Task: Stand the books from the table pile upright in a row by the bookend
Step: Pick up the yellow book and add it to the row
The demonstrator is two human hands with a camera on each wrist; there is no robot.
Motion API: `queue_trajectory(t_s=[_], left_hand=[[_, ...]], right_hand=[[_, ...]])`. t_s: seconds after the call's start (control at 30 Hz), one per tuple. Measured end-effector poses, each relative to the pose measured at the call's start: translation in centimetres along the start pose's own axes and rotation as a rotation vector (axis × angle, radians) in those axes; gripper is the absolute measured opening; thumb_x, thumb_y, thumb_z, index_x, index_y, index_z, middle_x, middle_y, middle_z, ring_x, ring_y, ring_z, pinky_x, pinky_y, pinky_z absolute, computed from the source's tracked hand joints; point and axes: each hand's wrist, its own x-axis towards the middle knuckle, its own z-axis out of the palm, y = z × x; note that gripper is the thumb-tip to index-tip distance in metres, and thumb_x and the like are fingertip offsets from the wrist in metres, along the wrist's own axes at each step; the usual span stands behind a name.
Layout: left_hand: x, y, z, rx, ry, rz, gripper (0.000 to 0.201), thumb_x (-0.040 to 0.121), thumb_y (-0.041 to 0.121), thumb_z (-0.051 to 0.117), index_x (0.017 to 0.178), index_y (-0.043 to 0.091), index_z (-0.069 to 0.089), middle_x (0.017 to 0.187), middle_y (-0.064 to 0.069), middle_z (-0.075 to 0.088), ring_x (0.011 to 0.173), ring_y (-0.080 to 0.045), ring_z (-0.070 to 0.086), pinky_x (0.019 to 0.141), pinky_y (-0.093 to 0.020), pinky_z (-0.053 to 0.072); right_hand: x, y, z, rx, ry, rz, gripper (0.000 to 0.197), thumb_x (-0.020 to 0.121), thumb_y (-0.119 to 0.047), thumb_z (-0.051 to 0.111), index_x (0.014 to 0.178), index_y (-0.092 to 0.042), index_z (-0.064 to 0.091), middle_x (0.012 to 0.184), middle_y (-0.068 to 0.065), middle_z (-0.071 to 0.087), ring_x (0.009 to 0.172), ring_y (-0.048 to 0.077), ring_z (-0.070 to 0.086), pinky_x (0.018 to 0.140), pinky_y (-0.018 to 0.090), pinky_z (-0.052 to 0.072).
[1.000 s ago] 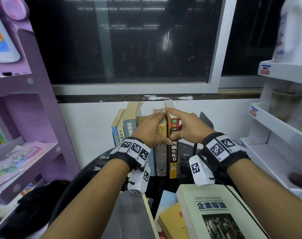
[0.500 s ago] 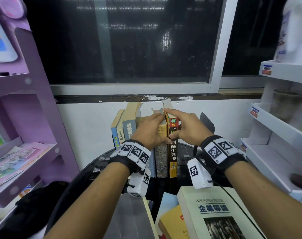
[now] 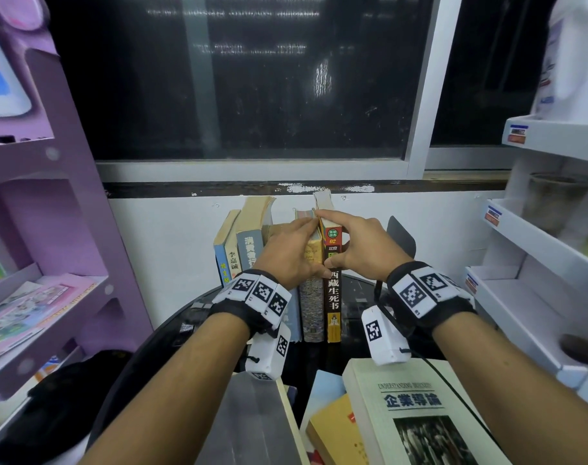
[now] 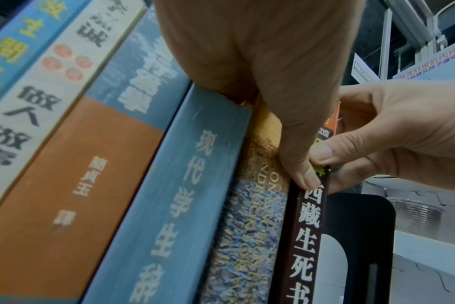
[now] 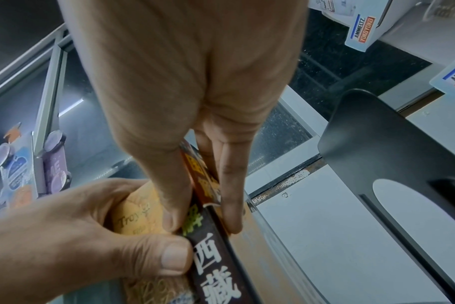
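On the dark worktop (image 3: pixel 356 305), a row of upright books (image 3: pixel 249 250) stands at the far side, the black bookend (image 3: pixel 401 234) just right of it. The near pile (image 3: pixel 413 414) lies flat. The left hand (image 3: pixel 291 251) clasps the yellow-spined book (image 3: pixel 312 297); the right hand (image 3: pixel 363 250) has its grip pinched on the dark-spined book (image 3: pixel 333 297), rightmost in the row.

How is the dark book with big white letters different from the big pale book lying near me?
The dark book stands upright in the row; the pale book lies flat on the pile. The dark book shows its spine, the pale book its cover. The right hand pinches the dark book; nothing holds the pale book. Both carry Chinese letters.
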Motion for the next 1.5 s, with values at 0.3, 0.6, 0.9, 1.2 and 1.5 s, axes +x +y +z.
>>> queue_trajectory(t_s=[0.3,0.6,0.9,1.2,1.5], left_hand=[[-0.2,0.4,-0.3,-0.001,-0.029,-0.013,0.098,0.07,0.042,0.082,0.149,0.014,0.031,0.154,-0.002,0.033,0.139,-0.023,0.033,0.113,-0.039,0.027],[-0.4,0.4,-0.2,-0.005,-0.004,-0.016,0.094,0.07,0.041,0.082,0.146,0.015,0.035,0.15,-0.001,0.038,0.135,-0.023,0.038,0.11,-0.037,0.031],[-1.2,0.8,-0.1,-0.015,0.028,-0.03,0.089,0.072,0.038,0.08,0.146,0.015,0.035,0.147,-0.004,0.041,0.133,-0.023,0.039,0.112,-0.042,0.033],[-4.0,1.9,-0.6,0.032,0.046,-0.003,0.082,0.082,0.037,0.072,0.148,0.015,0.03,0.152,-0.004,0.034,0.139,-0.022,0.033,0.114,-0.043,0.031],[-7.1,3.6,-1.6,0.085,0.076,-0.012,0.076,0.086,0.042,0.066,0.148,0.017,0.03,0.154,-0.002,0.03,0.138,-0.022,0.035,0.111,-0.043,0.035]], right_hand=[[-0.3,0.2,0.6,0.017,0.024,0.013,0.084,0.074,-0.007,0.08,0.143,-0.036,0.042,0.113,0.005,0.065,0.081,0.01,0.065,0.08,0.02,0.053],[-0.4,0.5,1.1,0.029,0.043,0.023,0.081,0.076,-0.008,0.079,0.141,-0.04,0.041,0.114,0.007,0.065,0.084,0.014,0.069,0.081,0.027,0.056],[-1.3,-0.4,0.4,-0.017,-0.063,0.108,0.09,0.084,-0.014,0.072,0.149,-0.04,0.015,0.116,0.009,0.064,0.09,0.018,0.066,0.072,0.022,0.051],[-3.6,-1.0,-0.2,0.012,-0.101,0.173,0.1,0.084,-0.026,0.072,0.149,-0.048,-0.001,0.148,0.005,0.045,0.106,0.024,0.065,0.097,0.041,0.051],[-7.5,-2.6,-1.9,0.011,-0.141,0.199,0.093,0.087,-0.025,0.07,0.152,-0.041,0.006,0.154,0.004,0.036,0.121,0.027,0.056,0.099,0.034,0.045]])
